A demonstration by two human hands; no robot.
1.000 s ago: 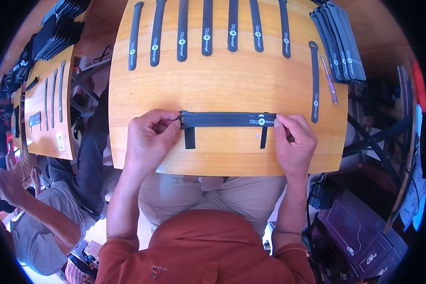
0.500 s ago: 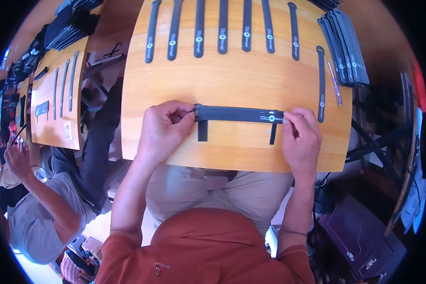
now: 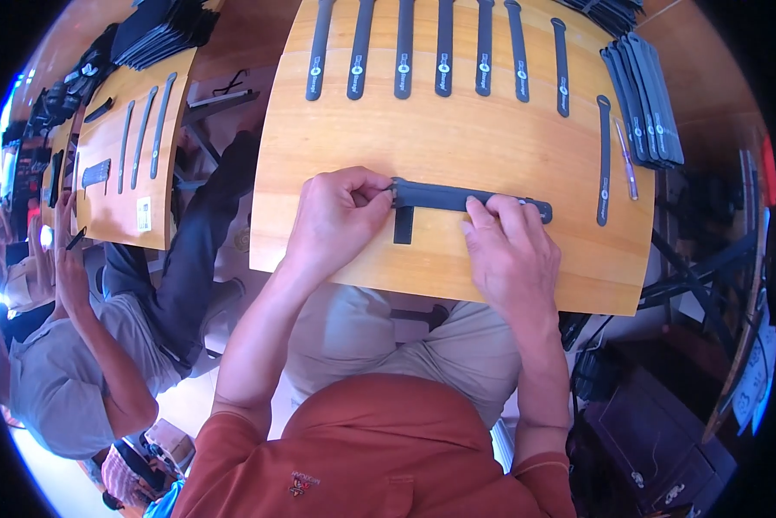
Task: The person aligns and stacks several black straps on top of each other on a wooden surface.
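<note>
Your left hand (image 3: pixel 336 216) pinches the dark strap's (image 3: pixel 435 197) end; your right hand (image 3: pixel 509 250) presses flat on its middle. Beyond your fingers, finished straps (image 3: pixel 444 52) lie lined up; this one isn't placed yet.

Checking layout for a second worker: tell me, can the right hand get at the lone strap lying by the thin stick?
Probably yes. The right hand rests on the dark strap, and only bare board lies between it and the lone strap to its right.
</note>
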